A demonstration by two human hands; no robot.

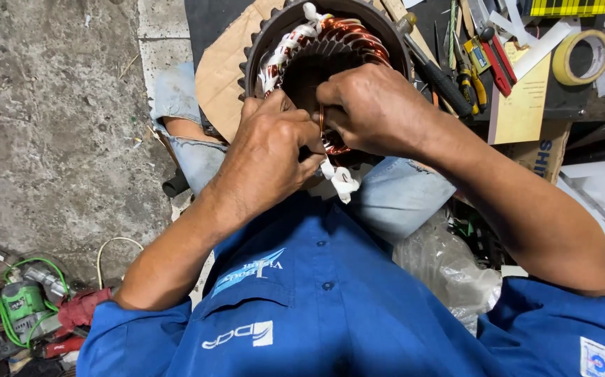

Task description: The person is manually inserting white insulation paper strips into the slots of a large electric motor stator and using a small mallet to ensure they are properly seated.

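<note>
The motor stator [330,49] rests against the person's knees, steadied there so both hands can work. The left hand [271,150] and right hand [372,108] pinch copper wire [330,143] (white sleeving dangles below) at its near rim.

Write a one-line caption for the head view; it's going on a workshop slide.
Both hands, left hand and right hand, work copper windings in a motor stator.
</note>
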